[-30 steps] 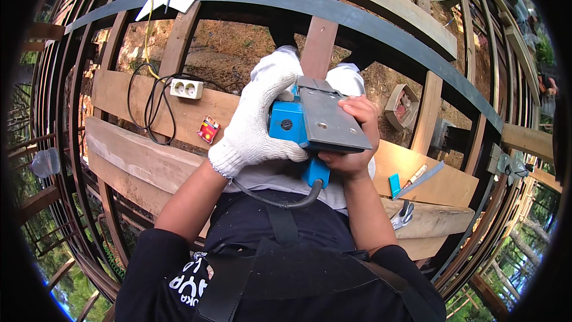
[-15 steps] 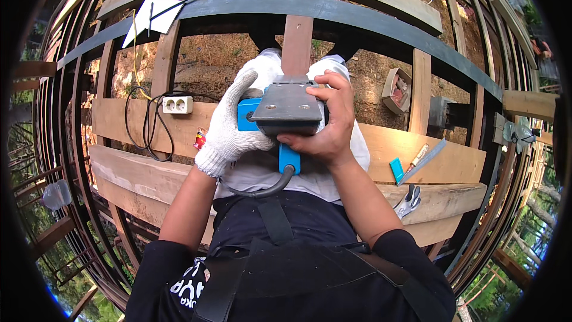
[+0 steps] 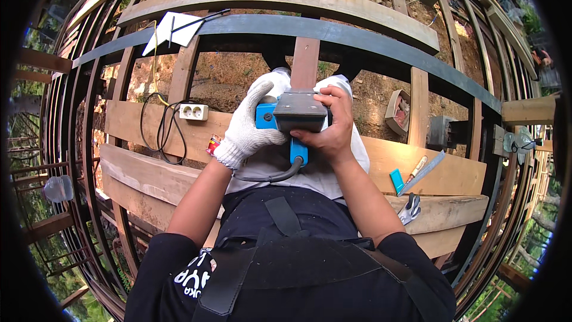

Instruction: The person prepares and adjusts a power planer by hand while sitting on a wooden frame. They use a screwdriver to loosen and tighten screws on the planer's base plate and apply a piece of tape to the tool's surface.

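Observation:
A blue corded power tool (image 3: 299, 107) is up between my hands over my lap, its flat dark metal plate tipped toward me. It looks like an electric planer, but I cannot be sure. My left hand (image 3: 250, 128), in a white knitted glove, grips its left side, thumb raised. My bare right hand (image 3: 338, 120) wraps round the right side, fingers over the plate's edge and thumb beneath it. A thick grey cable (image 3: 280, 176) runs from the blue handle (image 3: 299, 151) toward my left forearm. My palms hide much of the tool's body.
Planks form the bench (image 3: 429, 164) under me. To the right lie a handsaw (image 3: 424, 173), a turquoise block (image 3: 397, 180) and a grey-white glove (image 3: 410, 210). A white socket strip (image 3: 193, 111) with black cable is at left. A dark beam (image 3: 369, 37) crosses ahead; a cardboard box (image 3: 397, 113) stands below.
The view has shifted, so the surroundings sit lower and slightly to the right. The tool's plate now appears more foreshortened. Both hands keep their grip.

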